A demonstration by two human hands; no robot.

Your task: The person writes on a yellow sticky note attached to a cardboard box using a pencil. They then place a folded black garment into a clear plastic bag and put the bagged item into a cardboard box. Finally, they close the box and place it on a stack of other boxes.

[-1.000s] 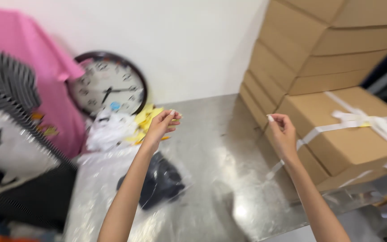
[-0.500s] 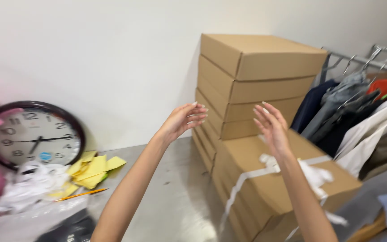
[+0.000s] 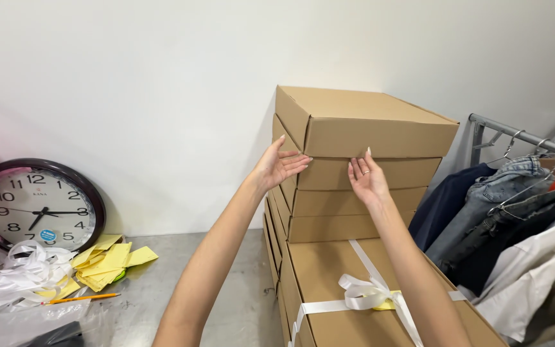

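Observation:
A stack of flat brown cardboard boxes stands against the white wall. My left hand [image 3: 279, 164] rests on the front left corner of the second box from the top [image 3: 412, 172], fingers spread. My right hand [image 3: 367, 178] touches the front face of that same box, fingers reaching up to the lower edge of the top box [image 3: 367, 122]. Neither hand has closed around anything. In front, lower down, lies another brown box [image 3: 329, 276] tied with a white ribbon [image 3: 366, 293] knotted in a bow.
A round black-rimmed wall clock [image 3: 38, 207] leans on the wall at left. Yellow paper slips [image 3: 112, 259], a pencil [image 3: 83, 298] and crumpled white ribbon [image 3: 22, 277] lie on the grey table [image 3: 226, 289]. A rail of hanging clothes [image 3: 515, 212] fills the right.
My view swung right and up from the table to the box stack. Both hands rose from over the table and the ribboned box and reached onto the upper boxes.

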